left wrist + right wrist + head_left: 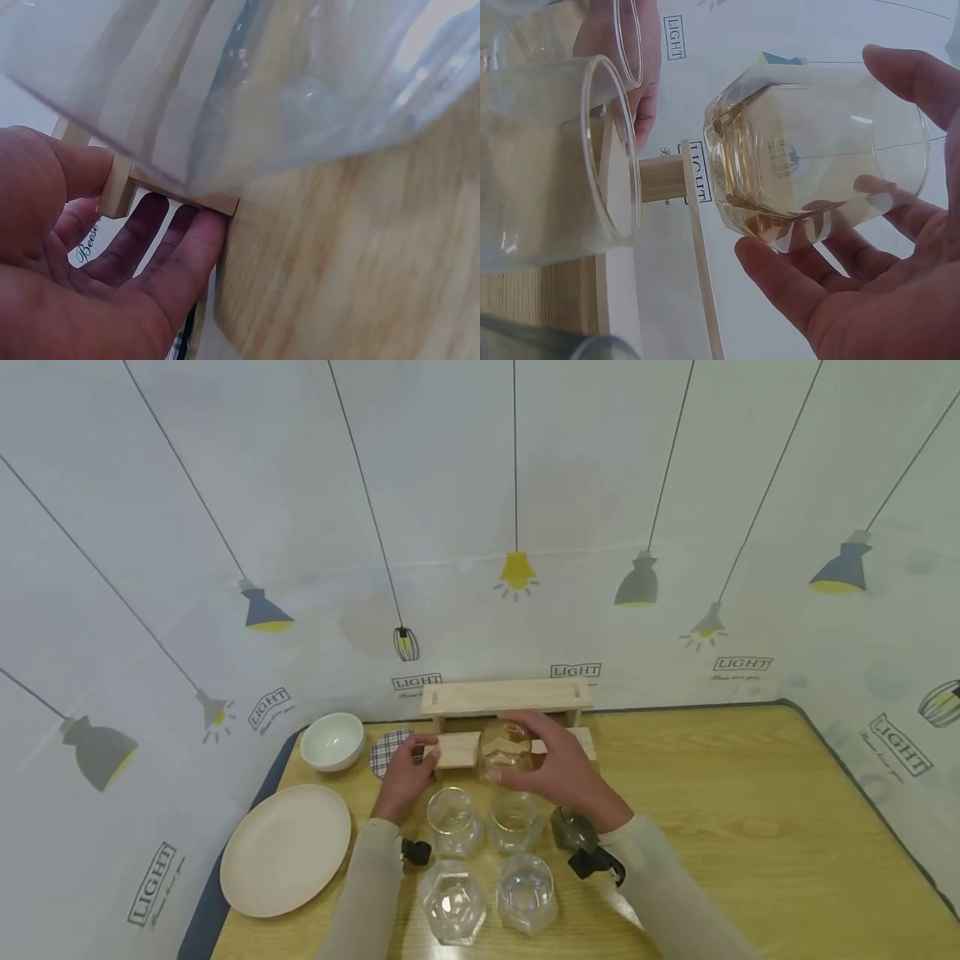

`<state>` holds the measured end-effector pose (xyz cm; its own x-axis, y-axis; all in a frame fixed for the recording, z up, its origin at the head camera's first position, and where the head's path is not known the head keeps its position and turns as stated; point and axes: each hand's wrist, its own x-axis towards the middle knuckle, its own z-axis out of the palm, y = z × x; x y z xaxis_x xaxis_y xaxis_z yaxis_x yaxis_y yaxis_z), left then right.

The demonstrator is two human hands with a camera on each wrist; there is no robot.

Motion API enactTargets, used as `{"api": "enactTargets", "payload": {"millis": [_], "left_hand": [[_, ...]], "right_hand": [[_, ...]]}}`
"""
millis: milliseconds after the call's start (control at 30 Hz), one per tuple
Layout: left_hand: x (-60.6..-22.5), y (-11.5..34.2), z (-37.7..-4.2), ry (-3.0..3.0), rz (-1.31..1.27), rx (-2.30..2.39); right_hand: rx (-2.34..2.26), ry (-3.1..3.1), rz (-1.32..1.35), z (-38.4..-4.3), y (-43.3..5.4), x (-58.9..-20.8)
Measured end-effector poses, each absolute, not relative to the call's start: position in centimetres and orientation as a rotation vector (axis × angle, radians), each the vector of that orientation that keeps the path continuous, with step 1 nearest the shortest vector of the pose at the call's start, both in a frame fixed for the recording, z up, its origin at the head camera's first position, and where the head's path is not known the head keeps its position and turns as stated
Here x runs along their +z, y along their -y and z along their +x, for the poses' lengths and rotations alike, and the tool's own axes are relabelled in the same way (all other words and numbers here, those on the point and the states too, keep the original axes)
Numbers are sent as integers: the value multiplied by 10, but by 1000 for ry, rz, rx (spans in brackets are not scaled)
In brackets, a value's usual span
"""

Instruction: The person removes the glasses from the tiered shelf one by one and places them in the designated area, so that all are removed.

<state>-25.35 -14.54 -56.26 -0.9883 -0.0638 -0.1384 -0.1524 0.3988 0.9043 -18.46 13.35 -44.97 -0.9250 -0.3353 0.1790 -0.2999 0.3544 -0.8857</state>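
Note:
An amber-tinted glass [504, 748] with a faceted base is gripped in my right hand [561, 768], over the lower step of a two-tier wooden rack [506, 696]. Seen from the right wrist, thumb and fingers wrap the glass [810, 150] from either side. At the rack's left end, my left hand [403, 779] holds the lower step [456, 748]. In the left wrist view its thumb presses the wooden edge [116, 187] while the other fingers reach underneath. Nearer me stand clear glasses [453, 820], [514, 820], and a dark grey glass [573, 828] sits partly behind my right wrist.
Closest to me are a hexagonal glass [452, 903] and an iridescent glass [527, 893]. On the left lie a large pale plate [285, 852], a white bowl [332, 742] and a checked round mat [386, 753]. A lamp-patterned backdrop [465, 610] rises behind the table [720, 810].

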Motion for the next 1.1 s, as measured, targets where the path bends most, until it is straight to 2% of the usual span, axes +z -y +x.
{"api": "enactTargets", "payload": {"millis": [400, 667, 1100], "left_hand": [[-560, 146, -251, -2536, -174, 1671], [-560, 144, -254, -2498, -214, 1696], [-562, 147, -251, -2510, -158, 1724]], "right_hand": [[-1693, -2586, -732, -135, -171, -450], [-1720, -2664, -823, -104, -193, -467], [-1588, -2716, -627, -66, -220, -495]]}}
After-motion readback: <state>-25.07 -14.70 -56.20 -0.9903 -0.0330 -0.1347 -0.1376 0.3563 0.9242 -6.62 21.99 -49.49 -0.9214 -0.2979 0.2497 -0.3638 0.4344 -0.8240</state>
